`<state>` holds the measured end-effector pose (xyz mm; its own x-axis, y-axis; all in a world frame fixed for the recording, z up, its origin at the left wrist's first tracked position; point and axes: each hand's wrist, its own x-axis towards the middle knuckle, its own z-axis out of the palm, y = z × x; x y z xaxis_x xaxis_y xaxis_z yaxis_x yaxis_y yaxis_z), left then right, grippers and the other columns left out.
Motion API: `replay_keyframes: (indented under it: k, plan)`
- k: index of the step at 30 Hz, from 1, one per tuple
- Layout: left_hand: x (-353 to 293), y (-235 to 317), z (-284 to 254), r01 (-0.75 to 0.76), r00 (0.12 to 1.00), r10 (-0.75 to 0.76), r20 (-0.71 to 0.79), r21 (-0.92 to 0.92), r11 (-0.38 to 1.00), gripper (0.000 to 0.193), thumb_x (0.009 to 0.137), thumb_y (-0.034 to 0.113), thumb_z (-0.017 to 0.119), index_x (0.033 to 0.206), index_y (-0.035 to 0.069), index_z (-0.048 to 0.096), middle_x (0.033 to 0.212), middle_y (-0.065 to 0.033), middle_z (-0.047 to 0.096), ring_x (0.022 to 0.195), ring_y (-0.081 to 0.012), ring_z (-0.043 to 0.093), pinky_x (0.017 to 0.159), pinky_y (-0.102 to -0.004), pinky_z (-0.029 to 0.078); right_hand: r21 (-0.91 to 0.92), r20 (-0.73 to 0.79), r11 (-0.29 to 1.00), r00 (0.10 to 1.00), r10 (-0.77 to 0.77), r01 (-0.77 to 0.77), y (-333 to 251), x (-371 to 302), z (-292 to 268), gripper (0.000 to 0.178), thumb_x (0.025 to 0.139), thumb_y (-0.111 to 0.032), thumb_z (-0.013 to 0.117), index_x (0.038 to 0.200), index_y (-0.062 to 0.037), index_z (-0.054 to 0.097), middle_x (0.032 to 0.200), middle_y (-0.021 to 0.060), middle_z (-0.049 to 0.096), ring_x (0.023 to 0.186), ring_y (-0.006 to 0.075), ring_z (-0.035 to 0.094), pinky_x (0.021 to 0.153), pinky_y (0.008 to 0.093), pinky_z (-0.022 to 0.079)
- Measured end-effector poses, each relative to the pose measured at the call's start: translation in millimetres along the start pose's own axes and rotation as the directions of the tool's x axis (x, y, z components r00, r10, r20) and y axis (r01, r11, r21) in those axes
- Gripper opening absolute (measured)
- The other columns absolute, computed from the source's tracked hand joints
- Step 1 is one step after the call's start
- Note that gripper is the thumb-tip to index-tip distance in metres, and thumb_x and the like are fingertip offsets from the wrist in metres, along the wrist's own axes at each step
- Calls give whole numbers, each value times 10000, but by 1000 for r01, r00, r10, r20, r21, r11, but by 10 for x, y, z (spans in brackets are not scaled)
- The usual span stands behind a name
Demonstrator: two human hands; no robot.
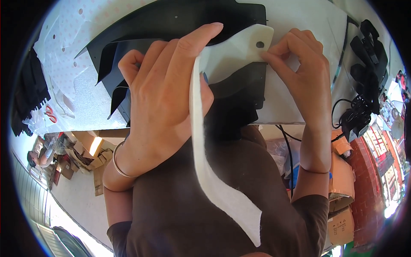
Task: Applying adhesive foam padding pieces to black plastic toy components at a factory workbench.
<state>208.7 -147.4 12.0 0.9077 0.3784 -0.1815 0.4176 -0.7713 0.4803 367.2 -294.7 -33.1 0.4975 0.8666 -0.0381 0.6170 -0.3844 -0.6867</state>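
**Both hands on the white foam strip above the work table**

Your white work table (pixel 295 103) fills the upper half of the view, from nine o'clock round to three o'clock. On it, at twelve o'clock, lie flat black sheet pieces with pointed ends (pixel 171 19), overlapping one another and partly hidden behind your hands. A white sheet dotted with pale pink spots and punched holes (pixel 64 47) lies at ten o'clock, touching the black pieces.

You hold a long, curved white foam strip with one punched hole near its top end (pixel 203 141) at the centre of the view. It runs from one o'clock, over the black pieces, down to six o'clock in front of your dark brown shirt (pixel 180 205).

Your left hand (pixel 165 96), at eleven o'clock, is curled around the strip's upper part, index finger stretched along it, thumb pressed on its edge. Your right hand (pixel 302 73), at one o'clock, pinches the strip's top end just beside the hole, fingers drawn together.

A bundle of black cables and clips (pixel 364 77) sits at three o'clock. Brown cardboard boxes (pixel 342 201) stand at four o'clock. A thin metal bangle (pixel 119 165) circles your left wrist.
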Motion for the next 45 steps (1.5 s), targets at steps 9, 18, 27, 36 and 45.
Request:
replay_keyframes:
  k: [9,18,27,36,45]
  plan:
    - [14,-32,33,-21,1000,21,-8,52,998,575,741,21,567,1284,207,538,955,-32,586,912,-158,572,964,-311,267,-180,-40,984,999,-20,12,52,-1,-11,247,670,-114,755,711,-48,521,669,25,470,685,190,470,710,309,356]
    - [29,-3,5,-7,1000,6,22,67,998,662,735,110,590,1376,204,452,962,-37,601,911,-154,576,911,-321,285,-229,-182,973,983,-18,-24,-1,82,155,242,685,-239,772,766,-105,587,736,-18,470,765,150,472,791,319,289]
    - [-20,14,42,-130,988,139,-64,131,983,796,725,165,591,1456,52,295,847,-5,572,875,-154,547,853,-339,262,-310,-245,951,967,-62,-18,33,157,152,176,754,-225,734,789,-96,619,768,-4,525,789,167,489,792,325,327]
    - [-22,-8,34,-31,996,52,-71,264,964,783,713,154,638,1406,-41,330,843,4,573,819,-154,546,862,-362,263,128,190,980,966,-176,154,-264,104,-15,218,897,-161,516,961,13,630,954,126,575,920,313,508,841,359,400]
    - [-447,-238,-256,304,933,-264,-245,144,942,860,671,316,774,1351,-21,370,1058,-18,597,983,-161,541,867,-317,354,-77,272,982,951,-147,174,-369,93,-57,242,856,-204,558,1008,-26,615,993,89,586,967,268,510,867,351,333]
